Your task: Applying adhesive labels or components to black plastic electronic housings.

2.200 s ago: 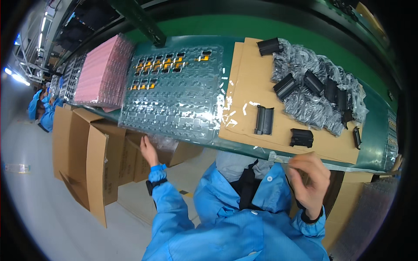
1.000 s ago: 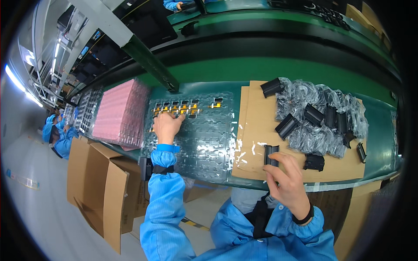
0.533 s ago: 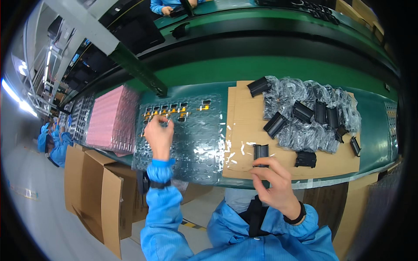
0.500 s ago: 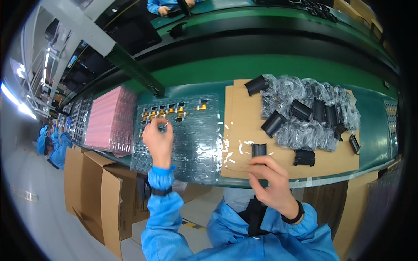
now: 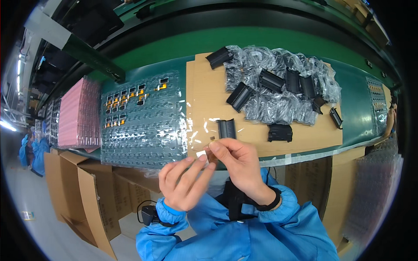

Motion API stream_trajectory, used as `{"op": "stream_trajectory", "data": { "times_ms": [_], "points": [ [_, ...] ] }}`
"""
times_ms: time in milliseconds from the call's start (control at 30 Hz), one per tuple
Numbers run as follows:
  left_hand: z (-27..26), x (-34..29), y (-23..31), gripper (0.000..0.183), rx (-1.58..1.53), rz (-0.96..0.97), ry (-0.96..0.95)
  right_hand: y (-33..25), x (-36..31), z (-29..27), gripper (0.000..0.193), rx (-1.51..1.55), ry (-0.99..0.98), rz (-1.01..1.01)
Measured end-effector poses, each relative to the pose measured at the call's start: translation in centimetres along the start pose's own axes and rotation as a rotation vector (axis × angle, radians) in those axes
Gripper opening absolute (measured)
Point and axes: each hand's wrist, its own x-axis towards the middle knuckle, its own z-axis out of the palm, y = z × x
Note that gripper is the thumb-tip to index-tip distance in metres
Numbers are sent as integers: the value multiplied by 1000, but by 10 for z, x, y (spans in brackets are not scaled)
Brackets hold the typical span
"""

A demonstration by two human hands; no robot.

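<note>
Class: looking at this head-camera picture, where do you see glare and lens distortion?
Head view: glare glints off the clear plastic tray and the bagged black parts; the fisheye lens bends the green bench edge into an arc, with dark corners; both hands look sharp.

Bare cardboard sheet beyond hands

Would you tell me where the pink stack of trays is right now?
The pink stack of trays sits at the left of the head view, beside the clear blister tray.
</note>
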Motion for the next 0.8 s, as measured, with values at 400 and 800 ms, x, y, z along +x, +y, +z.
{"op": "stream_trajectory", "data": {
  "times_ms": [400,800],
  "points": [
    [10,34,7,12,-1136,-760,-158,-39,-3,-42,24,-331,-239,-211],
    [15,26,0,10,-1077,-755,-174,-29,0,-43,23,-343,-262,-234]
  ]
}}
